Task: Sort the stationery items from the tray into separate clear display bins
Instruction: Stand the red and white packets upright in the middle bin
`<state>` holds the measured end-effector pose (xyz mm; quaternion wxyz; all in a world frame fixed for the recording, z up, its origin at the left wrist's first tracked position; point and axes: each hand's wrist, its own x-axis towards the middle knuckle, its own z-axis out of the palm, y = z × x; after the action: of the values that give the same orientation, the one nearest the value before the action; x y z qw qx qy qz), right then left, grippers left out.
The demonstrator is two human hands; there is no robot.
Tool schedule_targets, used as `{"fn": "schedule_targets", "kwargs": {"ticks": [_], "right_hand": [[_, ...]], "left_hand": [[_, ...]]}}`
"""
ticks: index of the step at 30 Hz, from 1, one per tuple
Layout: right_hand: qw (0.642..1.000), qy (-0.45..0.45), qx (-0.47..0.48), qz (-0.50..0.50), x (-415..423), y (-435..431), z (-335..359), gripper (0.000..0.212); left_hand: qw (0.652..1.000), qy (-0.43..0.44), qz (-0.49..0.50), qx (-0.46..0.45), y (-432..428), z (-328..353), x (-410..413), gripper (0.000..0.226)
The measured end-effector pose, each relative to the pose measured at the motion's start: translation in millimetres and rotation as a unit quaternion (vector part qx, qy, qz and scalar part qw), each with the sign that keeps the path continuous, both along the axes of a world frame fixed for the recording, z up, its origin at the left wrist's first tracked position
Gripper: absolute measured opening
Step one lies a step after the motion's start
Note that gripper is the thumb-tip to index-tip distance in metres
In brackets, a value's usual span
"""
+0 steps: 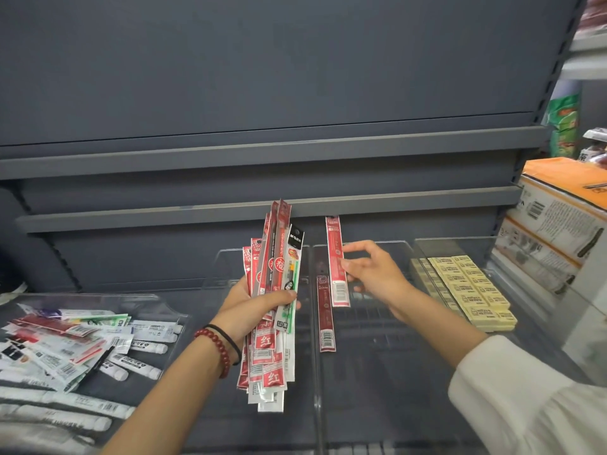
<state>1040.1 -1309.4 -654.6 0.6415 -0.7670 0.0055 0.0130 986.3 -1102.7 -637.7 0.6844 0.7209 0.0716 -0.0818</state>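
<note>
My left hand (253, 307) grips a fanned bundle of long pen-refill packets (274, 290), mostly red and white, one with green. My right hand (371, 274) pinches a single red refill packet (336, 261), held upright over the middle clear bin (361, 372). One red packet (325, 313) lies flat in that bin. The clear tray (154, 300) at the left holds several mixed packets (65, 343) of refills and white tubes. The right clear bin (532, 290) holds rows of yellow erasers (466, 287).
Grey shelf rails (262, 211) run across behind the bins, with a dark back panel above. Stacked orange-and-white cartons (558, 224) stand at the right. A further clear bin (230, 257) sits behind my left hand.
</note>
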Motion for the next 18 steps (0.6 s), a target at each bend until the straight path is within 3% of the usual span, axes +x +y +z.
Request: {"fn": "schedule_targets", "kwargs": {"ticks": [6,12,15,18], "right_hand": [[0.986,0.042,-0.159,0.030,-2,3,-43,0.015],[0.943,0.040,-0.326,0.061,-1,11,-64,0.014],[0.953,0.001,-0.300,0.039,2,12,-55,0.008],[0.986,-0.057,-0.159,0.014,-5,17,-29,0.018]], "left_hand": [[1.000,0.004,0.012,0.008,0,-2,2,0.026],[1.000,0.005,0.011,0.005,-3,-1,2,0.026],[1.000,0.007,0.008,0.000,-4,-1,2,0.027],[1.000,0.001,0.005,0.015,-4,-1,2,0.029]]}}
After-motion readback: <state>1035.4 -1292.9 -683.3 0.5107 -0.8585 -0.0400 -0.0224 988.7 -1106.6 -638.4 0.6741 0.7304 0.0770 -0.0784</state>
